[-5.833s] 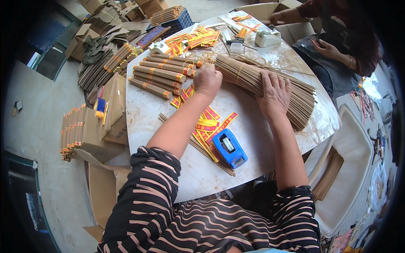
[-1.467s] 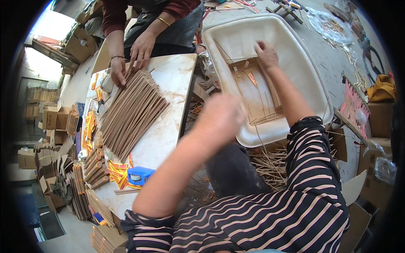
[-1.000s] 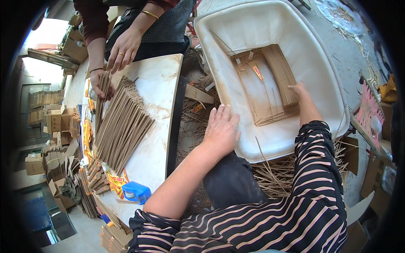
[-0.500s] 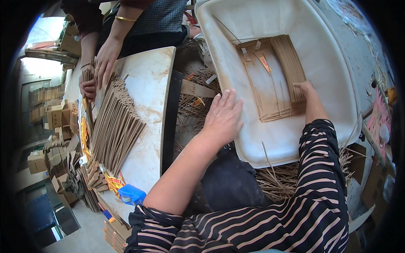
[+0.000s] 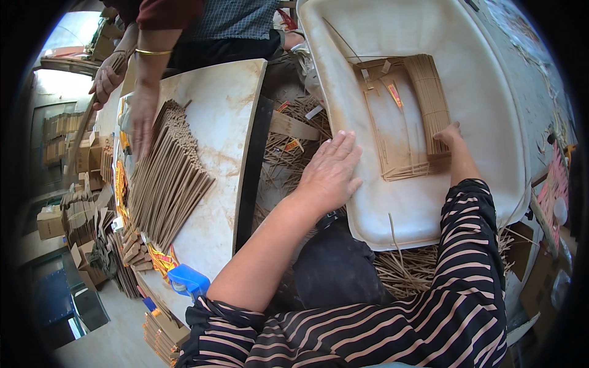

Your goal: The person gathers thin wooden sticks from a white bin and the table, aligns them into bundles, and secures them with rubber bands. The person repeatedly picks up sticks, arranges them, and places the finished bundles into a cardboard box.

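Note:
Inside the white plastic tub (image 5: 491,178), my right hand (image 5: 451,134) grips the near end of a long bundle of thin brown incense sticks (image 5: 427,92). The bundle lies along the right of a rectangular recess in the tub's bottom; the fingers are partly hidden behind it. Loose incense sticks (image 5: 405,172) and a red-and-yellow paper label (image 5: 394,94) lie beside it. My left hand (image 5: 329,168) is open, its fingers stretched out over the tub's left rim, with nothing in it.
On a white-topped table (image 5: 230,122) at left lies a pile of brown sticks (image 5: 169,184). A co-worker's hands (image 5: 145,119) are beside it, one holding a stick bundle. A blue tape dispenser (image 5: 189,280) stands at the table's near edge. Scattered sticks (image 5: 408,267) lie under the tub.
The co-worker's hand with a stick bundle has moved left, away from the pile; their other hand has lowered beside it. My right hand keeps hold of its bundle, and my left hand has barely moved.

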The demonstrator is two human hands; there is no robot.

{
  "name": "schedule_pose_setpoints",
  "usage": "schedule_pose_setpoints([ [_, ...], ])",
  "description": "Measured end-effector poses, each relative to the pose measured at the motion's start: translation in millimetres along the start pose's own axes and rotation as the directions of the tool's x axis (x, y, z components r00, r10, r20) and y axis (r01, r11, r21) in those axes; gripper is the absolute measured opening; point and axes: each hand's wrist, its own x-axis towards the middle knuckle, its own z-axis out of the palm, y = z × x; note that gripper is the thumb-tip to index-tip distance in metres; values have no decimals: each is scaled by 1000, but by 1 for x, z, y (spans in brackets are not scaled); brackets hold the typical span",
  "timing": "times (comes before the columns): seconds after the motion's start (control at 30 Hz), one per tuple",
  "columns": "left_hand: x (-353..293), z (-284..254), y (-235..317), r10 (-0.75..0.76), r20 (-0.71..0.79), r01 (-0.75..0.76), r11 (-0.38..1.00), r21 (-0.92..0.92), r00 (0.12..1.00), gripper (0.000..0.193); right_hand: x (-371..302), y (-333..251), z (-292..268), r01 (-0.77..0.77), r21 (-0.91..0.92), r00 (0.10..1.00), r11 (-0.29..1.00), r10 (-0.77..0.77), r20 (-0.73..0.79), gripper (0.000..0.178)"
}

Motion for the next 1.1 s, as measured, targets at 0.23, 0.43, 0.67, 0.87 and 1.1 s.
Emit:
schedule_pose_setpoints([
  [0.23, 1, -1, 2, 5, -14, -5, 1000, 0, 1000, 59, -42, -22, 15, 154, -236, 983, 959, -172, -57, 62],
  [0.43, 2, 0, 1, 16, -19, -16, 1000, -2, 1000, 59, -88, -36, 65, 312, -594, 853, 742, -493, -168, 53],
  [0.67, 0, 7, -4, 46, -102, -50, 998, -39, 994, 56, -133, -92, 70, 557, -499, 829, 664, -402, 390, 33],
  [0.87, 3, -2, -2, 52, -38, -52, 999, -15, 998, 56, -35, -72, 58, 569, 21, 810, 822, -556, -186, 61],
  [1.1, 1, 3, -5, 38, -49, -38, 999, -18, 998, 56, -42, -78, 49, 226, 464, 839, 856, -414, 353, 87],
])
